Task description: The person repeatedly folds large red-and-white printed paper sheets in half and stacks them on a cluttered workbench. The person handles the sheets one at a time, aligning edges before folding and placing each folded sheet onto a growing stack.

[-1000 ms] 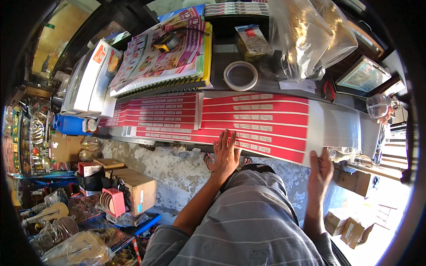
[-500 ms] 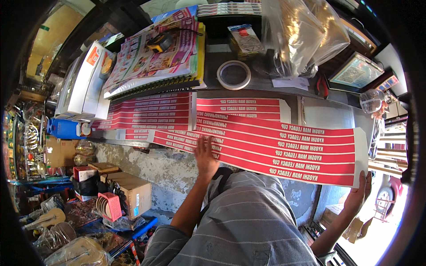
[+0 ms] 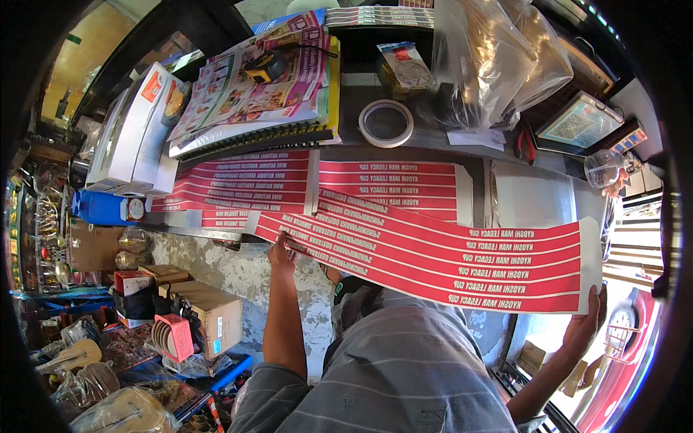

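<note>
A long red printed sheet (image 3: 426, 252), striped with white lines and mirrored white lettering, slants across in front of me. My left hand (image 3: 282, 250) pinches its near edge toward the left end, fingers partly under the sheet. At the right end, my right hand (image 3: 586, 323) grips the white corner, thumb on the margin. The sheet sags a little between my hands, clear of my lap. Behind it, similar red sheets (image 3: 238, 180) lie on the bench, partly covered by it and by the ledge above.
On the ledge stand a tape roll (image 3: 385, 123), a stack of books and papers (image 3: 253, 108) with a tape measure (image 3: 266, 66), a white box (image 3: 133, 137) and a clear plastic bag (image 3: 484, 65). Cardboard boxes (image 3: 206, 314) and wrapped guitars (image 3: 119, 408) fill the lower left.
My left hand has moved left along the sheet, from lying spread on it to pinching its near edge. The sheet's right end, with my right hand, has dropped slightly.
</note>
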Demonstrator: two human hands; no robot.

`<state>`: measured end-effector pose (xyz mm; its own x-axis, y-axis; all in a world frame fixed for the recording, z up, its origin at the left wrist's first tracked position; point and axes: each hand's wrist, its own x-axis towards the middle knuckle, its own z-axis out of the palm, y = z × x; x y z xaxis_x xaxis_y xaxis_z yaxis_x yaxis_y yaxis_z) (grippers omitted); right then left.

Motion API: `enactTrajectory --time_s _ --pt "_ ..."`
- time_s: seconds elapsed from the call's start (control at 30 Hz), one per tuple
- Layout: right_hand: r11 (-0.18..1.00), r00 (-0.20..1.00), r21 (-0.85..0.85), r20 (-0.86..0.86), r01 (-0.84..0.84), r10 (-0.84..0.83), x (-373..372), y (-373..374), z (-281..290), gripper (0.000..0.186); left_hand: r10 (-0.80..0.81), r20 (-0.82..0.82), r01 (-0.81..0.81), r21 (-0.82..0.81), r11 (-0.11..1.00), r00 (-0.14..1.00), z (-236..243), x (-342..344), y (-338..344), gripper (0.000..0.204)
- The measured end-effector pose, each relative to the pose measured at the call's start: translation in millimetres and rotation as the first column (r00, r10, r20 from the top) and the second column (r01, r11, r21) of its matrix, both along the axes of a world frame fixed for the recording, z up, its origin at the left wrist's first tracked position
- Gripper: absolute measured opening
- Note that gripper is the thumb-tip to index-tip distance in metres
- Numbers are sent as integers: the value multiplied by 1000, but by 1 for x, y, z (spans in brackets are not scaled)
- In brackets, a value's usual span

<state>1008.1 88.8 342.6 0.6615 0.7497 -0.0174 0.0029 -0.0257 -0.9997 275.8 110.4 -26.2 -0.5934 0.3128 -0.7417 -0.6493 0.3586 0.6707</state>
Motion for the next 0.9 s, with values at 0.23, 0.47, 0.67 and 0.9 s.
enactTrajectory --time_s 0.23,0.47,0.67,0.9 --pt "981 959 -4 208 -195 192 -45 6 7 49 -83 -670 60 -58 997 738 6 44 8 89" --pt "818 739 -54 397 -573 544 -160 21 38 24 -564 -714 808 4 589 415 164 177 13 81" --pt "203 -8 -321 550 -925 835 -209 36 91 21 153 -951 961 -276 -23 -269 392 259 14 68" --pt "662 662 92 238 -744 711 -163 7 40 35 211 -823 782 -567 -258 -527 470 280 44 17"
